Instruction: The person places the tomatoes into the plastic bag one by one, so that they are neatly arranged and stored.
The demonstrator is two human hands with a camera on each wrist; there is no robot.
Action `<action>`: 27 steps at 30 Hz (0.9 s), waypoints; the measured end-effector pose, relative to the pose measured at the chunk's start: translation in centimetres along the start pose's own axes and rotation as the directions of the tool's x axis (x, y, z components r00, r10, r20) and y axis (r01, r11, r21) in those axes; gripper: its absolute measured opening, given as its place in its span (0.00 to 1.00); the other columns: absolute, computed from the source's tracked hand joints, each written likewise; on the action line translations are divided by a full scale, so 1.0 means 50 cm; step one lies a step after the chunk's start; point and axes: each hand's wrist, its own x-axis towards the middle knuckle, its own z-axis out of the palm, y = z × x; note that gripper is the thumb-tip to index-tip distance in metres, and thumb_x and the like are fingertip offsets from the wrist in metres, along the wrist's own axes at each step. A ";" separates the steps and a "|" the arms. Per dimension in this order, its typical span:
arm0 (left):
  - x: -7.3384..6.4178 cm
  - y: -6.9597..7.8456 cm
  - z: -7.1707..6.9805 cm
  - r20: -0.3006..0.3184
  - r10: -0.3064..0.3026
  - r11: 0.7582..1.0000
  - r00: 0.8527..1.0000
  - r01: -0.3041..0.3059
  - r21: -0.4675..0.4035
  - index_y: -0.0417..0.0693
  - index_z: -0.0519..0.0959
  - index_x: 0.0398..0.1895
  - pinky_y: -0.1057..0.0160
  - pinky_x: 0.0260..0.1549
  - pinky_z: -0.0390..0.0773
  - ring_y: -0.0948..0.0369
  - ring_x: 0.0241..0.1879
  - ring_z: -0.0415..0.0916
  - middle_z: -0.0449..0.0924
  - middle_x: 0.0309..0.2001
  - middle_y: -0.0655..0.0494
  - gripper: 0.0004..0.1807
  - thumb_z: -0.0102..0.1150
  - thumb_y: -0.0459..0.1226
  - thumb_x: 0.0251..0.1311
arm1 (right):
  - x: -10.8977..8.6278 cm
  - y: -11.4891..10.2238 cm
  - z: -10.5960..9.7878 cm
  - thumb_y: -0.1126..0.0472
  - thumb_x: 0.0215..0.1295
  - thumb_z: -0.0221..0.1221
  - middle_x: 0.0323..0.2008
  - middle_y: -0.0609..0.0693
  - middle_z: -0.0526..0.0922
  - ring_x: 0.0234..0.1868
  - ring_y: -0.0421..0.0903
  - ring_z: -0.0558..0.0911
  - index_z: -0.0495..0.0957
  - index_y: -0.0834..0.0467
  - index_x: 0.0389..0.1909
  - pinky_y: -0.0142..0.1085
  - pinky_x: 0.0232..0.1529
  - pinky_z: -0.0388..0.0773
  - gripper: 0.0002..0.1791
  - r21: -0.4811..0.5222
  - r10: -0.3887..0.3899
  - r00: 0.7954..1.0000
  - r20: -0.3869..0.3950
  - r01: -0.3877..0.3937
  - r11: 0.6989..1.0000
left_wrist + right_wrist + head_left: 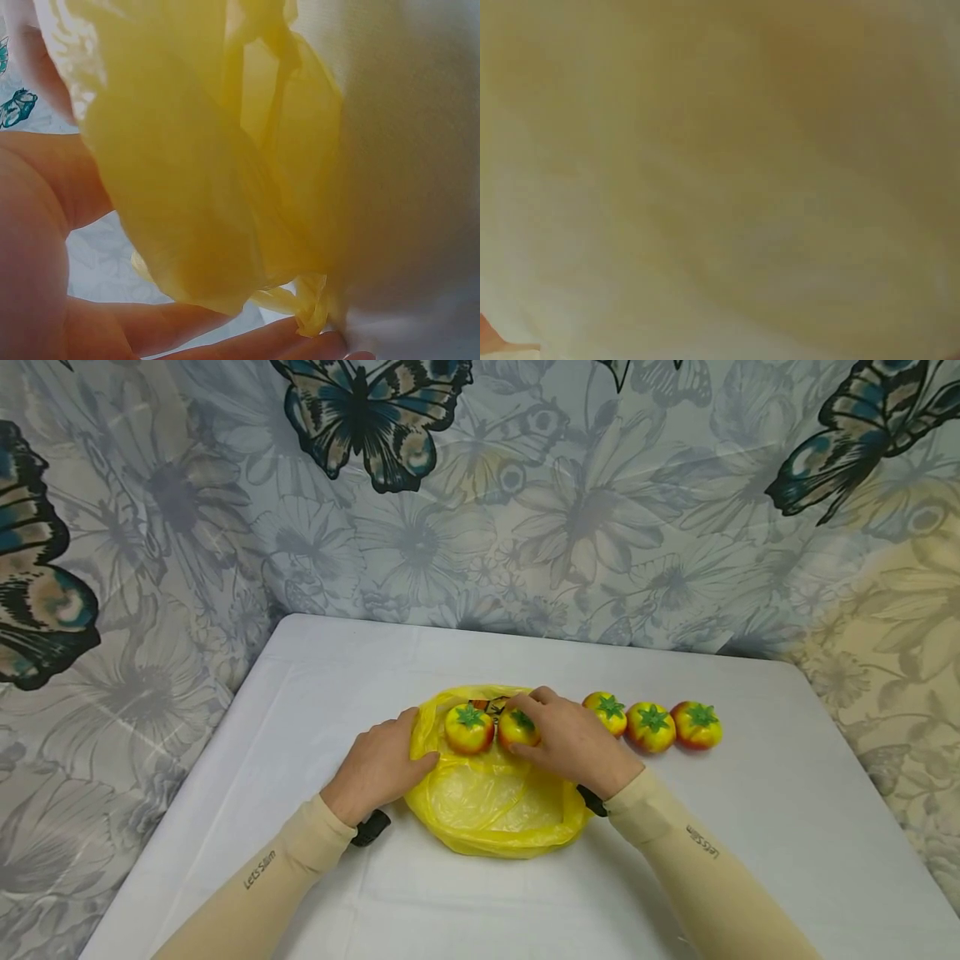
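A yellow plastic bag (495,839) lies open on the white table, its mouth spread upward. At its left rim my left hand (382,764) holds the plastic, thumb over the edge; the left wrist view shows fingers around the bag's side (187,187). Inside sits one yellow-red tomato (469,729) with a green leafy top. Just right of it, my right hand (562,735) grips another tomato (516,729) within the bag, its fingers partly covering it. The right wrist view is filled by blurred yellow plastic (720,180), so the grip is hidden there.
To the right of the bag, three more tomatoes stand in a row: a near one (606,713) partly behind my right hand, a middle one (651,727) and an outer one (697,725). A butterfly-patterned cloth (420,552) hangs behind the white table (787,827).
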 end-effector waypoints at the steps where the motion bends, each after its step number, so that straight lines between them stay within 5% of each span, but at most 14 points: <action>1: 0.000 0.000 0.000 0.000 -0.001 1.000 1.000 0.001 -0.002 0.32 0.62 0.82 0.40 0.66 0.80 0.39 0.65 0.81 0.79 0.70 0.33 0.44 0.65 0.49 0.72 | 0.000 0.000 0.001 0.45 0.70 0.71 0.62 0.59 0.82 0.46 0.53 0.88 0.78 0.50 0.70 0.51 0.52 0.88 0.31 0.000 0.001 1.000 0.002 -0.001 1.000; 15: 0.003 0.010 0.005 -0.004 0.003 1.000 1.000 -0.003 0.008 0.33 0.62 0.82 0.41 0.66 0.80 0.40 0.65 0.82 0.80 0.69 0.33 0.45 0.65 0.49 0.72 | -0.007 0.011 0.013 0.45 0.70 0.71 0.64 0.59 0.81 0.48 0.55 0.89 0.78 0.50 0.71 0.52 0.53 0.88 0.32 0.000 0.014 1.000 -0.004 -0.014 1.000; 27: -0.005 0.007 0.005 -0.001 0.007 1.000 1.000 -0.007 0.006 0.33 0.62 0.82 0.39 0.63 0.81 0.39 0.63 0.82 0.80 0.68 0.32 0.43 0.62 0.48 0.73 | -0.043 0.030 -0.026 0.42 0.71 0.70 0.66 0.57 0.81 0.50 0.55 0.88 0.74 0.52 0.76 0.52 0.53 0.87 0.37 0.010 0.004 0.999 -0.043 -0.004 1.000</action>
